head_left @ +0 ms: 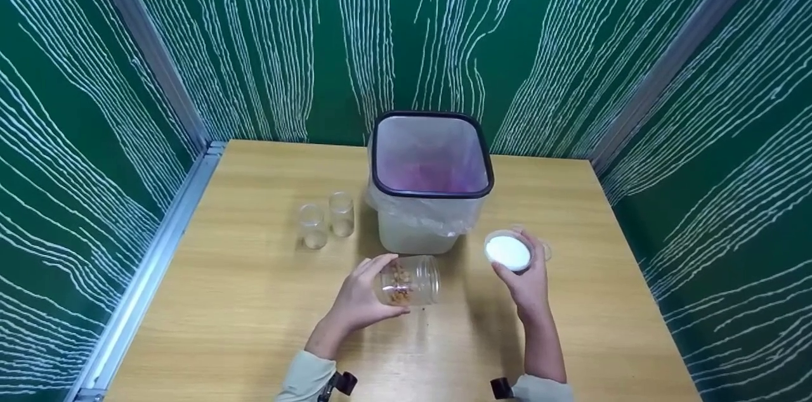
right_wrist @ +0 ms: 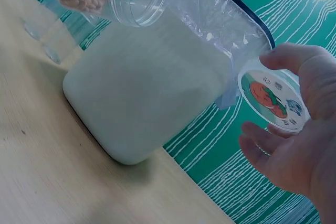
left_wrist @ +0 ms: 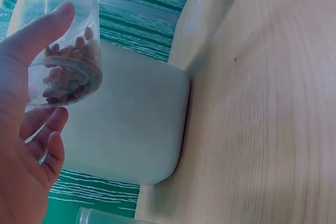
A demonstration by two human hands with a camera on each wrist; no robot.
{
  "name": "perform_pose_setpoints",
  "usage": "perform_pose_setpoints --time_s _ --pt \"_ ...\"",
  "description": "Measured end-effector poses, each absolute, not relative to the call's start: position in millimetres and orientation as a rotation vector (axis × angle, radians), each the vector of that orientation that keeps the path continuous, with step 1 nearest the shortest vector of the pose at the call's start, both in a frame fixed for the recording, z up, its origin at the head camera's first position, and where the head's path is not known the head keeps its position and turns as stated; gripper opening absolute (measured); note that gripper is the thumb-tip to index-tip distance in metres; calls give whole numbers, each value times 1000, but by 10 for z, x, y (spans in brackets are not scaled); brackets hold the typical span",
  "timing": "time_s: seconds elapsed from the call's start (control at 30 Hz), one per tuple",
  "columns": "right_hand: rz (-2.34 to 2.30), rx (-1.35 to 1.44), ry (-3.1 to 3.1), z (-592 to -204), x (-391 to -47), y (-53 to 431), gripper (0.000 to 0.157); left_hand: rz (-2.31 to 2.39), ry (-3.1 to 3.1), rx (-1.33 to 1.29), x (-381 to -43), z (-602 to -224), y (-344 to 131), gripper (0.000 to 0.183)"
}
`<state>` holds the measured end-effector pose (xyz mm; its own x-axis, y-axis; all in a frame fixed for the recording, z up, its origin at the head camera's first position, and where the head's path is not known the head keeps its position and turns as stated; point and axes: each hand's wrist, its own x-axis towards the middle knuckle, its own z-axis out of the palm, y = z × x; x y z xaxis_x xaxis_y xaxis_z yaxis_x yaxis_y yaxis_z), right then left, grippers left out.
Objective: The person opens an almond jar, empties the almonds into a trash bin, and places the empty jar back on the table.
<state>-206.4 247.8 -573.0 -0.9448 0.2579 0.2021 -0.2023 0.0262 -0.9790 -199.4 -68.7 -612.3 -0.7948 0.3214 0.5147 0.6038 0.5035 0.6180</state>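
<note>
My left hand [head_left: 365,297] grips a clear jar [head_left: 424,278] round its body, thumb on one side and fingers on the other. The jar is held above the table, tipped sideways with its uncovered mouth toward the right. Brown nuts [left_wrist: 73,72], which look like peanuts, lie in its base end. Off to the right, my right hand [head_left: 531,272] pinches a round lid [head_left: 508,252] by its edge. Its white face shows in the head view; the right wrist view shows a printed label [right_wrist: 270,100] with an orange-and-green picture on the other face.
A bin [head_left: 412,234] with a black rim and a clear bag liner stands behind the hands; something pink shows inside. Two small clear glass jars [head_left: 313,227] stand left of it on the wooden table [head_left: 254,326]. Green, white-lined panels [head_left: 431,40] close off the back and sides.
</note>
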Motion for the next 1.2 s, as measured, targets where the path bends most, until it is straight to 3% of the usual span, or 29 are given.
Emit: perform_pose_setpoints --time_s 0.37,0.67,0.97,1.2 --pt "1954 -239 -1998 -5697 -2029 2509 98 -1185 -2404 -767 -1977 -6124 -689 95" --pt "1796 -308 -2167 -5749 -2012 2718 90 -1204 -2416 -776 -1975 -6134 -653 95" --pt "1819 -436 -2210 -5843 -2100 3037 99 -1214 -2421 -772 -1976 -6145 -649 96" --pt "1491 -618 -2416 -5968 -2173 3318 106 -1217 -2431 -772 -1973 -6156 -662 96"
